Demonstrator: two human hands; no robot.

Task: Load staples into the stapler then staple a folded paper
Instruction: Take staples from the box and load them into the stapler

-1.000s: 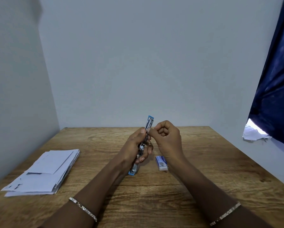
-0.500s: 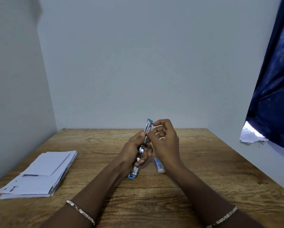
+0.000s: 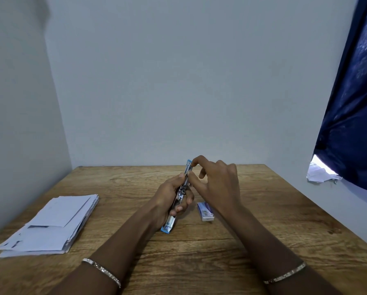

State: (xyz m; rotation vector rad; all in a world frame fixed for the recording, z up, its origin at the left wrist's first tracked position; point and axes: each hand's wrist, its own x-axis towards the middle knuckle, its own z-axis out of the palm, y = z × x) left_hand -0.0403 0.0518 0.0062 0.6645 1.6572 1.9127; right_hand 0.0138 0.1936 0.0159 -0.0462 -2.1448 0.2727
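Head view, landmark: the slim blue-and-chrome metal stapler (image 3: 179,195), raised above the brown wood-grain table (image 3: 252,241) near its middle.
Stapler attitude: tilted, far end up and away from me, blue near end low over the table; I cannot tell whether that end touches the wood.
Left hand (image 3: 168,199): my fingers are wrapped round the stapler's middle, closed firmly on it, thumb along its left side.
Right hand (image 3: 215,184): loosely curled, forefinger and thumb pinching at the stapler's upper end; whether a staple strip lies between them is too small to tell.
Staple box (image 3: 205,211): small white-and-blue cardboard box lying flat on the table just right of the stapler's lower half, beneath my right wrist.
Paper (image 3: 50,226): loose stack of white folded sheets, well left of the stapler, untouched.
Step in hand (judged): seating staples in the channel.
Doing it well: I should keep the left grip steady, hold the channel level enough that the strip does not slide out, feed it legs-down, and press lightly until it sits flush before closing.
Risk (judged): a skewed strip may jam or break.
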